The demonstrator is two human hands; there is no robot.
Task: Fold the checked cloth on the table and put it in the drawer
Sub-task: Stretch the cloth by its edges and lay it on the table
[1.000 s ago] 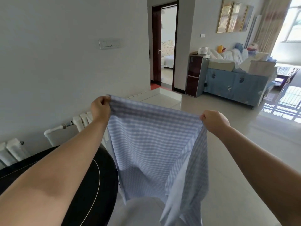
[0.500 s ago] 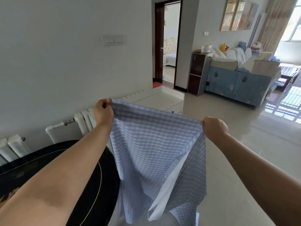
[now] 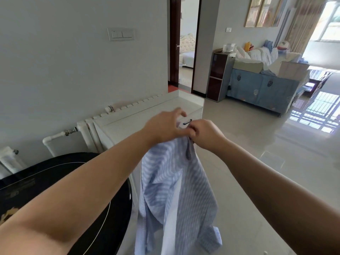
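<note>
Left hand (image 3: 165, 126) and right hand (image 3: 206, 134) touching, each pinching the top edge of the checked cloth (image 3: 176, 196). Cloth held in the air, hanging doubled in loose folds beside the black counter (image 3: 60, 172), in front of the white drawer unit (image 3: 152, 111). Drawer handle (image 3: 186, 122) visible just behind the fingers.

Left hand (image 3: 165, 126) and right hand (image 3: 206, 134) touching, pinching hanging checked cloth (image 3: 176, 196) top.

Bright daylight from the window (image 3: 329, 21) at right; glare on the floor (image 3: 257, 137); wide-angle bending at edges.
</note>
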